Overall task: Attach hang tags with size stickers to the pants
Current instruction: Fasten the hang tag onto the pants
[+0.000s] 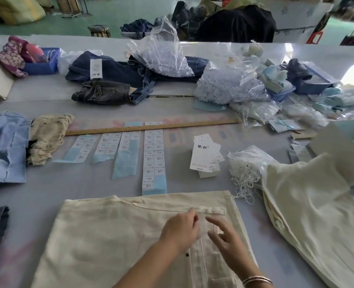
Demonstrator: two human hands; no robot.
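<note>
Mostly cream, blue & grey on the bench.

Folded cream cotton pants (113,235) w/ one small dark button; 2nd cream pair (309,204) at right, same shade. Pale grey table cover (47,188) w/ faint pink smudges. White size-sticker strips (154,161) on light-blue backing, black print. White card hang tags (206,156), black characters, red small print. Tan wooden ruler (151,127). Dark navy denim heap (117,69); charcoal faded jeans (101,92); light-blue garment (3,150); purple floral cloth (11,57) by blue plastic bin (43,66). Silver bangles (257,280) on right wrist.
</note>
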